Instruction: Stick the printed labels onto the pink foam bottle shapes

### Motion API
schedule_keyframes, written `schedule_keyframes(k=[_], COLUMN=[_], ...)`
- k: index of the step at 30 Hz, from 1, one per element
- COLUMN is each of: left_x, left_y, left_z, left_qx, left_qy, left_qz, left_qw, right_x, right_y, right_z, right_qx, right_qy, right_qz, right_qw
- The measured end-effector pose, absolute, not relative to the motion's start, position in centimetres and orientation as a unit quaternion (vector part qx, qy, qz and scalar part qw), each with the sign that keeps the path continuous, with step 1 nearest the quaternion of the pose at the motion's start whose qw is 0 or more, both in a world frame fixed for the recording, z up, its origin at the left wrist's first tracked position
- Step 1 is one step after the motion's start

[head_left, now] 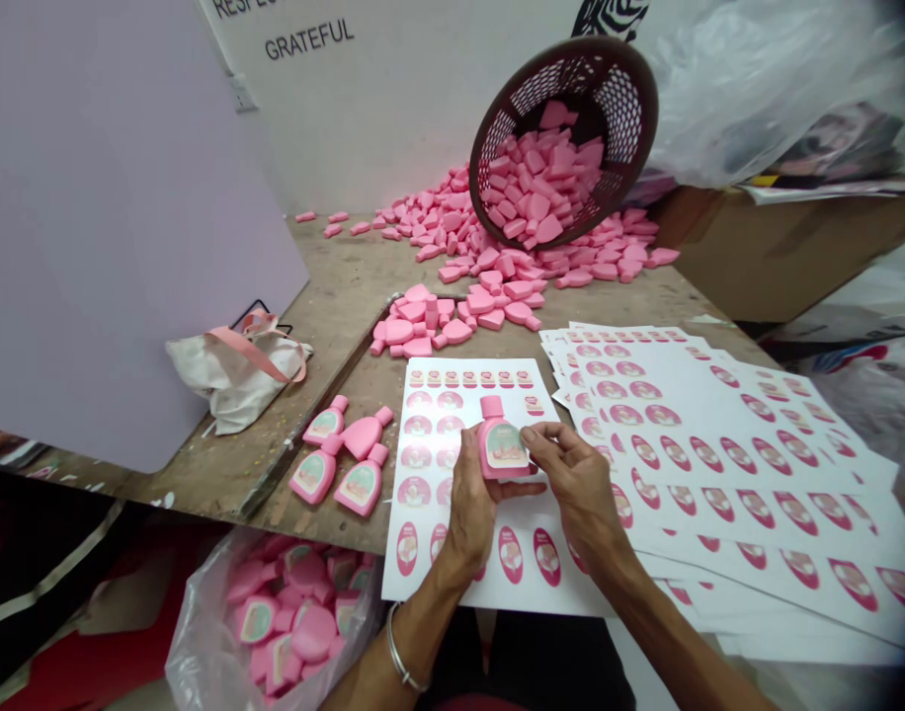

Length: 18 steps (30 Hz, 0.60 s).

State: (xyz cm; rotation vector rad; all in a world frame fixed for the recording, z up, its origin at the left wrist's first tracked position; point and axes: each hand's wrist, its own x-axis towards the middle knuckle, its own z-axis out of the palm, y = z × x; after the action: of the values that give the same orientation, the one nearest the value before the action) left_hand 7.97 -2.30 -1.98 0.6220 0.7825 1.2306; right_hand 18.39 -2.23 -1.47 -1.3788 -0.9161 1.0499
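My left hand is wrapped round a small pink toy bottle and holds it upright above a sticker sheet. On the bottle's front lies a green and pink label. My right hand is closed at the bottle's right side, its thumb and forefinger at the label's edge; whether they pinch the label itself is hard to see. Left of the sheet lie several pink bottles, most with the same kind of label facing up.
Overlapping sticker sheets cover the table's right side. Behind, a brown basket lies tipped over, spilling a heap of pink bottles. A plastic bag of labelled bottles hangs below the front edge. A cloth bag sits left.
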Motion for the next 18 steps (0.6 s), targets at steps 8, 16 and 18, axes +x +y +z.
schedule_keyframes(k=[8,16,18], left_x=[7.95,7.96,7.91], left_y=[-2.37,-2.32,-2.33], left_z=[-2.1,-2.08,-2.0], left_qx=[0.283,0.293,0.299], left_qy=[0.362,0.36,0.36], left_qz=[0.548,0.549,0.551], left_qw=[0.699,0.695,0.691], right_x=[18.32,18.38,18.41], right_y=[-2.23,-2.17,-2.16], right_z=[-1.48,-1.9,-1.91], right_qx=[-0.585,-0.587,-0.586], right_qy=[-0.389,-0.394,-0.395], right_qz=[0.436,0.427,0.428], right_qw=[0.563,0.564,0.563])
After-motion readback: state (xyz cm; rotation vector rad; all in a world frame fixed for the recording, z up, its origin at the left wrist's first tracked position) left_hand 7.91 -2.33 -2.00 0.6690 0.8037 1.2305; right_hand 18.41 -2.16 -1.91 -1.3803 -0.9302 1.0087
